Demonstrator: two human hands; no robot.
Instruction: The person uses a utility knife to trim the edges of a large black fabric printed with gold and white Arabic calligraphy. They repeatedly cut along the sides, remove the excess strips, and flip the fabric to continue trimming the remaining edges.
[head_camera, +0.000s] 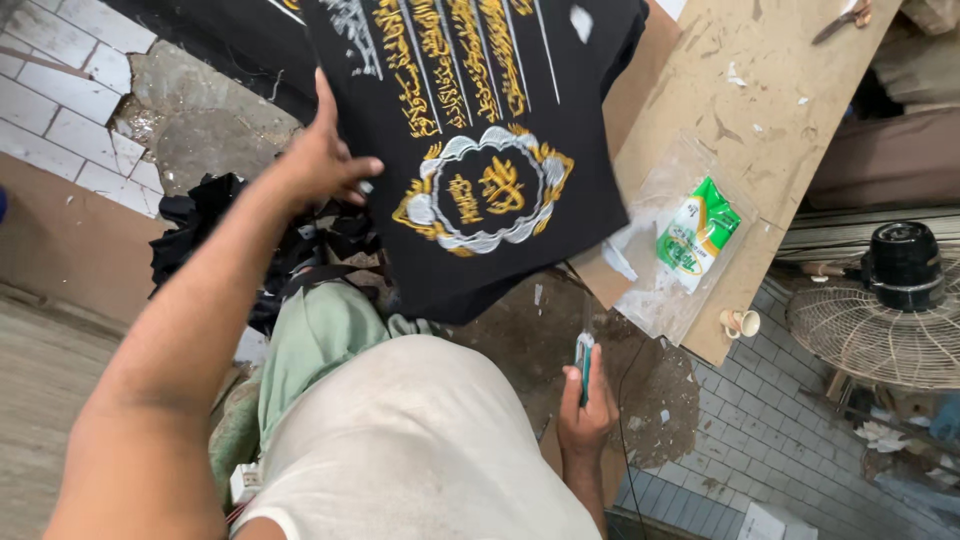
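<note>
A black cloth (500, 110) with gold and silver embroidered script and an oval emblem hangs over the edge of a wooden board (790, 120). My left hand (325, 160) grips the cloth's left edge, thumb up, arm stretched forward. My right hand (585, 405) is low beside my knee and holds a small teal tool (582, 362), thin and upright, its tip toward the cloth's lower edge. My lap in pale trousers fills the bottom middle.
A clear plastic bag (660, 240) holding a green and white packet lies on the board. Scissors (845, 18) lie at its far end. A floor fan (890, 310) sits at right on tiled floor. Dark fabric scraps (200, 220) pile at left.
</note>
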